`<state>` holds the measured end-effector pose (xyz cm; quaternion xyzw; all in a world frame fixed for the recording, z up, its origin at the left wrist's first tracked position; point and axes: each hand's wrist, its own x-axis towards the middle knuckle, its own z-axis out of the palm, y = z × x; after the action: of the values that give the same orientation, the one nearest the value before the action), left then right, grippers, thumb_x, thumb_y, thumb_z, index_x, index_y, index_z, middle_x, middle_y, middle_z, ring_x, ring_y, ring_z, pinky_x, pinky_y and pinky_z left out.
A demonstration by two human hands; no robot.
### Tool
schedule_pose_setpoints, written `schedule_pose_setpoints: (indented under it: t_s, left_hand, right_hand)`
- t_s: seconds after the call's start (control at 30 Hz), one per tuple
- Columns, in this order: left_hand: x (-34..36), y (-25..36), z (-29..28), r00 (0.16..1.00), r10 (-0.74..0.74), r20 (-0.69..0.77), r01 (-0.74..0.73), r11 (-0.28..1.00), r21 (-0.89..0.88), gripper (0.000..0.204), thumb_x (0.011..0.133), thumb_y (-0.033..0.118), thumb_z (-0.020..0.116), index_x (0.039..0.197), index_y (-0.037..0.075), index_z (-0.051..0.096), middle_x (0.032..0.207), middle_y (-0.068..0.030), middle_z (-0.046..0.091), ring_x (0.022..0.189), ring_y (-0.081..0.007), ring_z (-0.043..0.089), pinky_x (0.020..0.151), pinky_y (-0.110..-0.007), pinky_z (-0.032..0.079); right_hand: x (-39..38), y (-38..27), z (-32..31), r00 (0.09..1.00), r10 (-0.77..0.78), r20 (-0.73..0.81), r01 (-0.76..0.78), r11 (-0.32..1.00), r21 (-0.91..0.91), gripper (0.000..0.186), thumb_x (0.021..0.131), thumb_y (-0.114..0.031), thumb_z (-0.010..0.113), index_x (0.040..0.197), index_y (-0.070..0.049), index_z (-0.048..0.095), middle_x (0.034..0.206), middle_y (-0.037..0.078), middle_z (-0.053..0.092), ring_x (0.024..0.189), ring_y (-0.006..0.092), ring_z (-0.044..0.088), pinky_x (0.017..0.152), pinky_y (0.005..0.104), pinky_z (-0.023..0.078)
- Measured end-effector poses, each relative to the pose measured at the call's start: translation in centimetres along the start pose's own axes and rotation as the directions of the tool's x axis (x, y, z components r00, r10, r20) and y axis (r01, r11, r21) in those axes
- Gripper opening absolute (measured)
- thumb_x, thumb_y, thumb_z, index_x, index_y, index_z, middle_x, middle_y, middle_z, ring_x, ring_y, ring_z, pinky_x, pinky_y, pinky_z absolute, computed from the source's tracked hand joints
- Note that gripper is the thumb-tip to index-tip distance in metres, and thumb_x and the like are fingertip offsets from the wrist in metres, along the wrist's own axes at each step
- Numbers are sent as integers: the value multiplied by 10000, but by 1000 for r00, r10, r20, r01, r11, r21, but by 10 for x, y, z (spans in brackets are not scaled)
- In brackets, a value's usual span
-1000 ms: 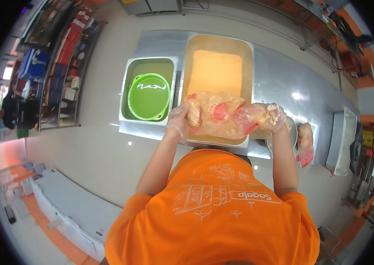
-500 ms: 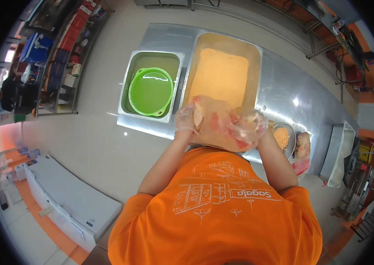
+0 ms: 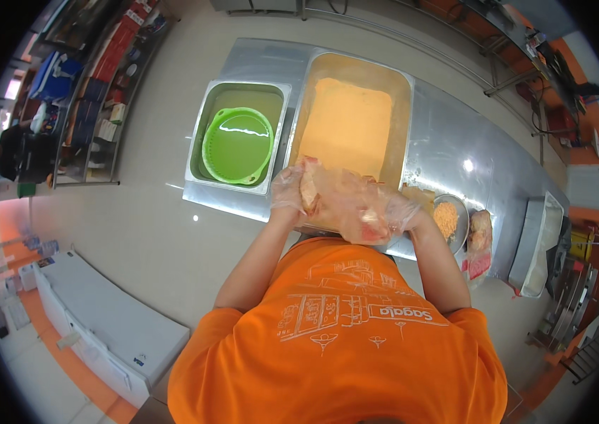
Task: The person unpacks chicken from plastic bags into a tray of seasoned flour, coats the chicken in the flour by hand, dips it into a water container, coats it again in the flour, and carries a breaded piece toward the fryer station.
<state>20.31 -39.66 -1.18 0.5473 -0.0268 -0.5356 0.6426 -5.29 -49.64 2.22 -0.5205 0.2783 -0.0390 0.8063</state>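
Observation:
A clear plastic bag (image 3: pixel 345 201) with red print and pale, meat-like pieces inside hangs over the near end of a deep steel pan (image 3: pixel 407 120). My left hand (image 3: pixel 287 194), in a clear plastic glove, grips the bag's left side beside a pale piece. At the bag's right side my gloved right hand (image 3: pixel 400 210) is closed on the plastic; its fingers are partly hidden by the crumpled film. Orange-yellow powder (image 3: pixel 347 124) covers the pan's bottom beyond the bag.
Left of the pan, a steel tub (image 3: pixel 191 152) holds a green basket (image 3: pixel 271 152) in liquid. On the steel table (image 3: pixel 448 127), to the right, are a round bowl (image 3: pixel 463 230) of orange crumbs and another filled bag (image 3: pixel 480 237). A grey-white bin (image 3: pixel 536 244) stands past them.
My right hand has come lower and slightly left, and the bag's right part has sunk with it. My left hand keeps its grip. The whole view has shifted slightly.

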Motion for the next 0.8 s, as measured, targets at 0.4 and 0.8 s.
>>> schedule_pose_setpoints:
  t_s: [0.4, 0.8]
  left_hand:
    - [-16, -6, 0, 992, 111, 60, -120, 973, 199, 218, 979, 245, 662, 974, 27, 662, 917, -46, 696, 772, -116, 642, 675, -252, 521]
    - [-12, 17, 1, 998, 44, 51, -50, 992, 117, 295, 1000, 346, 625, 1016, 57, 684, 879, 0, 676, 762, -73, 593, 684, -239, 492]
  right_hand:
    - [30, 20, 27, 971, -226, 84, 163, 362, -918, 412, 912, -242, 628, 1317, -170, 603, 1236, 105, 640, 1142, 287, 582, 1003, 371, 456]
    - [69, 76, 44, 845, -485, -227, 247, 730, -637, 503, 703, -173, 775, 1188, -168, 641, 1181, 123, 641, 1088, 285, 603, 911, 356, 510]
